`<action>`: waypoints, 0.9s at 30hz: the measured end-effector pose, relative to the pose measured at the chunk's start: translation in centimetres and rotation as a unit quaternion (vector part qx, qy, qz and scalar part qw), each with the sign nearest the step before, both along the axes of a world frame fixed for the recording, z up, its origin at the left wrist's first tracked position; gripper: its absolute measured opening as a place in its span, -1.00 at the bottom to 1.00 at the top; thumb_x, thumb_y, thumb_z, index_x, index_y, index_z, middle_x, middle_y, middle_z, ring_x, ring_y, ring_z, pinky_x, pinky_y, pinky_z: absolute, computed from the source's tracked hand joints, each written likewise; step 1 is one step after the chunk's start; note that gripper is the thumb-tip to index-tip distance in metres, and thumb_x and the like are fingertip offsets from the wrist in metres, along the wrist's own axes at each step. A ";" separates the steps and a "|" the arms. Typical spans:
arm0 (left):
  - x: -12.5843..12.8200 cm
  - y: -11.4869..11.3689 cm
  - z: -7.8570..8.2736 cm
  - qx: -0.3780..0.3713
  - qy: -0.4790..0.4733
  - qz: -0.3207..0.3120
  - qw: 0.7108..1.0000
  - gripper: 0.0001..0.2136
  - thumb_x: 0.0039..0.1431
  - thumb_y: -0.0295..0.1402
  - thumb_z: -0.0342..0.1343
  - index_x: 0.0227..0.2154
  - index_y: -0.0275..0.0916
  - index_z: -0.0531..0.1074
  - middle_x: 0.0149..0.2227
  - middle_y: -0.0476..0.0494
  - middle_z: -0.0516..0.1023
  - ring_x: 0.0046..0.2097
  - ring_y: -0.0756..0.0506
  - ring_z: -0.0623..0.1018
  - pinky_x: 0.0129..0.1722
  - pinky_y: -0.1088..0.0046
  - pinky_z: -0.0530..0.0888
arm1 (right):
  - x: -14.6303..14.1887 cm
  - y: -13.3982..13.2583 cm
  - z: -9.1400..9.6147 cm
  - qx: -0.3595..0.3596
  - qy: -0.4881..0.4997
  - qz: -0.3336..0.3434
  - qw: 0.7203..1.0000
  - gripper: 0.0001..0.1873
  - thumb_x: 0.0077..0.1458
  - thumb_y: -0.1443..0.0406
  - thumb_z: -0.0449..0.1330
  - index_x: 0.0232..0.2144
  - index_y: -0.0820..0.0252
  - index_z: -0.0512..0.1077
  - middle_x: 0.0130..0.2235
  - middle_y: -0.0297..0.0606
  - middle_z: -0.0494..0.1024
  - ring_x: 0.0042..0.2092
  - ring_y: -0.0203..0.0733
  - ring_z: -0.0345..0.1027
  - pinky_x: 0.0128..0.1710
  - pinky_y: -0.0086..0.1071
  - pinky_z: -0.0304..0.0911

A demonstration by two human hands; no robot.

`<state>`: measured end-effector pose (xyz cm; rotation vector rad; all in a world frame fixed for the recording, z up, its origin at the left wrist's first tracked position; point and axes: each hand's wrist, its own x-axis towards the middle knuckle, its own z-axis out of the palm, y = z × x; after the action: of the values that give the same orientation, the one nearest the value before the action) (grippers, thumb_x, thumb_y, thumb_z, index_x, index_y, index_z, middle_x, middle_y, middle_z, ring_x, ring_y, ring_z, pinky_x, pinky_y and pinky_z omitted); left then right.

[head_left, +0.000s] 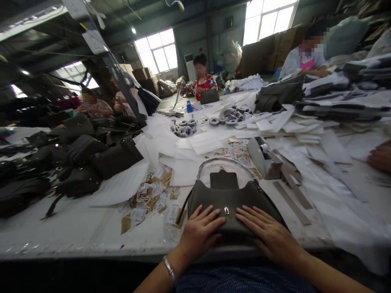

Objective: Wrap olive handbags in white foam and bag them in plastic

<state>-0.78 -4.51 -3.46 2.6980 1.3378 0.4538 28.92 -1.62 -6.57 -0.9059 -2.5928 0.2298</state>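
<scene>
A dark olive handbag (210, 198) lies on the white table close to my body. Its flap (224, 180) is folded back away from me, and a small metal clasp (226, 210) shows on the front. The handle (226, 159), wrapped in pale covering, arches beyond the flap. My left hand (200, 228) rests on the bag's left front with fingers stretched out. On the right front, my right hand (269, 232) lies flat, fingers extended. Neither hand grips anything; the clasp sits between them.
Left of the bag are scattered paper tags (149, 195) and a heap of dark bags (82, 150). A tape dispenser (264, 158) and brown strips (291, 203) lie to the right, near foam sheets (293, 126). Wrapped rings (185, 128) lie farther back. Co-workers sit around the table.
</scene>
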 end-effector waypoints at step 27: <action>1.7 -0.3 -0.3 -0.029 0.020 -0.009 0.999 -0.35 0.26 -0.03 0.09 0.35 0.20 -0.02 0.45 -0.16 -0.09 0.40 -0.38 0.05 0.30 -0.14 0.14 | -2.3 3.0 3.2 -0.120 0.012 0.046 0.992 -0.55 0.27 0.15 0.15 0.18 0.05 0.40 0.17 -0.20 0.47 0.18 0.02 0.36 0.18 -0.09 0.33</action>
<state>0.93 -4.84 -3.77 2.6829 1.3142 0.3555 26.65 1.37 -3.35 -0.8562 -2.6251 0.5856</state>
